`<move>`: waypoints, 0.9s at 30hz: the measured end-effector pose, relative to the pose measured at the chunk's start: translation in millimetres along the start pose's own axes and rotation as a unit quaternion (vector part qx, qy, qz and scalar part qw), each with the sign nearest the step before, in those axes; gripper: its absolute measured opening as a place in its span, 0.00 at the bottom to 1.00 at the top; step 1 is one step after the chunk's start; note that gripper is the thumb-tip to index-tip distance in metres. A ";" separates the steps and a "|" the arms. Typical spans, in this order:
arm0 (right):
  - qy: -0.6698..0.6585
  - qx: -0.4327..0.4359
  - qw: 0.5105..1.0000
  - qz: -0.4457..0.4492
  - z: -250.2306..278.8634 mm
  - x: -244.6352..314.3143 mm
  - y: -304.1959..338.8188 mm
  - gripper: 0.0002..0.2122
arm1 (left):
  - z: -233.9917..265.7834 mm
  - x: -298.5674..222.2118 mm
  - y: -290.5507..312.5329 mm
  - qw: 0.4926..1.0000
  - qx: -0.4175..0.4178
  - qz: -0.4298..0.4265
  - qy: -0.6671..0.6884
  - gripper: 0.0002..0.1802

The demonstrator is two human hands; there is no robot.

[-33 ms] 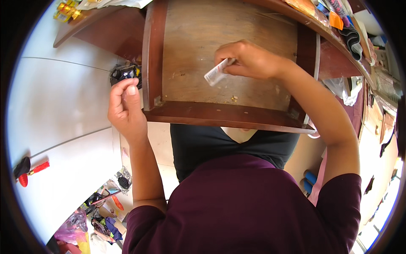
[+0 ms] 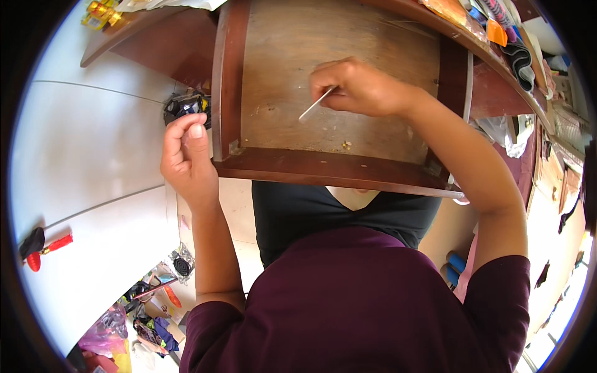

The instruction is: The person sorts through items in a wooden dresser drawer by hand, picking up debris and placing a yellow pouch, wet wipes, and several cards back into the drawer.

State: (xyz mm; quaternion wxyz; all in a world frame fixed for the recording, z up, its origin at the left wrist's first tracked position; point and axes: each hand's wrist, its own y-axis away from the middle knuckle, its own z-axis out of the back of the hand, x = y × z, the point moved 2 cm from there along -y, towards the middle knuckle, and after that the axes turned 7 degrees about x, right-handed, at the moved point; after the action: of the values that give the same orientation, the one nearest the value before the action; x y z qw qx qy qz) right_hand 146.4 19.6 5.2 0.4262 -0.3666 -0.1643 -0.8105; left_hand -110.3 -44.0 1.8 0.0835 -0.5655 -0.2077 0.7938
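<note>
The drawer (image 2: 280,163) is smooth wood, its base (image 2: 280,53) faintly glossy.

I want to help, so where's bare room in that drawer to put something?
Mostly bare wood in the drawer lies above the right hand, between the left wall and right wall. Another patch sits below the forearm, between the crumbs and right wall. The desktop at upper right is crowded with packages.
</note>
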 end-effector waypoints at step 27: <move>0.144 0.242 0.956 -0.077 -22.3 9.8 2.5 0.05 | 0.6 -1.1 0.3 0.999 0.010 0.017 0.026 0.07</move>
State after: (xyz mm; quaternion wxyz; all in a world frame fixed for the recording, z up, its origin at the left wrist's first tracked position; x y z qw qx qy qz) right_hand 134.7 -0.4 -2.8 0.4573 -0.1184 -0.3205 -0.8210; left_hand -110.4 -44.9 2.8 0.0806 -0.5888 -0.1877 0.7820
